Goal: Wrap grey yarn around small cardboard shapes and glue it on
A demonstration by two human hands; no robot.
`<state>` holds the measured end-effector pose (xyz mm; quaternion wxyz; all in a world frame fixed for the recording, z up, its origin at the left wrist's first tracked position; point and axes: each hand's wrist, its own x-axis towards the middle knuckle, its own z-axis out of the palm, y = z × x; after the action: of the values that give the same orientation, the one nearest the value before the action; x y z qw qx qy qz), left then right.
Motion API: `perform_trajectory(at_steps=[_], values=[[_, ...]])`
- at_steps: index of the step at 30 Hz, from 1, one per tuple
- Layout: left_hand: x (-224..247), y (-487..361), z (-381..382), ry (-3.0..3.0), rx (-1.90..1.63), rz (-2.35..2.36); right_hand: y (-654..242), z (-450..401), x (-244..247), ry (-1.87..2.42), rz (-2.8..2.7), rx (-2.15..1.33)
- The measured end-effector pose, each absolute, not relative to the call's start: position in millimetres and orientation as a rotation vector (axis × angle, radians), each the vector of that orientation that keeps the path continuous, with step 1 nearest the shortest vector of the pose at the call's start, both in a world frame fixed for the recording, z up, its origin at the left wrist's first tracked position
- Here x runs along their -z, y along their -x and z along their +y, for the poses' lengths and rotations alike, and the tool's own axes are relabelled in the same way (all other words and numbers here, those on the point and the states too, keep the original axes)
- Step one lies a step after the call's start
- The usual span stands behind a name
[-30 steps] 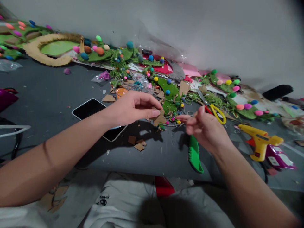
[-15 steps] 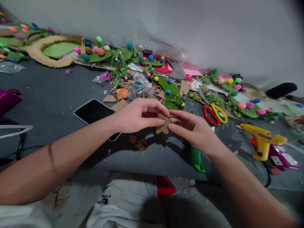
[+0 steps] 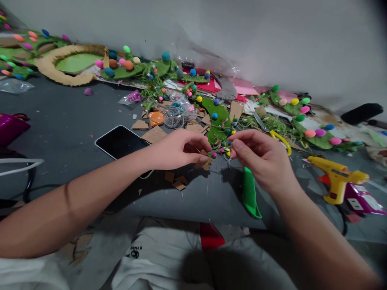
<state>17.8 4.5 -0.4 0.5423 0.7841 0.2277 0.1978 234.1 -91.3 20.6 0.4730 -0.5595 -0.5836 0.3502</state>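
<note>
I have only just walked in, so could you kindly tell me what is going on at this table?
A person is working with both hands over a grey table. The left hand holds a small cardboard piece at its fingertips. The right hand is apart from it, its fingers drawn close together; what they hold, if anything, is too small to tell. A phone lies partly hidden by the left forearm, and a yellow glue gun lies to the right.

Dark lettering (image 3: pixel 136 248) on pale clothing (image 3: pixel 169 237): "KYM"; remaining letters unclear
</note>
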Motion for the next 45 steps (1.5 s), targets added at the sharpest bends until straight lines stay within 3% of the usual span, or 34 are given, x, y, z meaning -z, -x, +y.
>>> perform_trajectory(at_steps=[8, 16, 28, 38, 45], values=[[-0.4, -18.2, 6.1, -1.826, -0.551, 0.681, -241.7, -99.0, -27.2, 1.348, -1.419, -0.921], [-3.4, -17.1, -3.9, -2.185, -0.815, 0.647, -232.3, -100.6, -17.6, 1.469, -1.495, -1.321], [11.3, -13.9, -5.7, -2.723, -1.066, 0.453, -217.1, -92.7, -11.0, 1.450, -1.460, -1.045], [2.2, -17.3, -7.0, -2.327, -0.983, 0.475, -215.1, -96.7, -8.7, 1.424, -1.529, -0.799], [8.1, -20.4, -5.1, -2.396, -1.170, 0.295, -214.7, -100.2, -4.6, 1.463, -1.610, -0.619]])
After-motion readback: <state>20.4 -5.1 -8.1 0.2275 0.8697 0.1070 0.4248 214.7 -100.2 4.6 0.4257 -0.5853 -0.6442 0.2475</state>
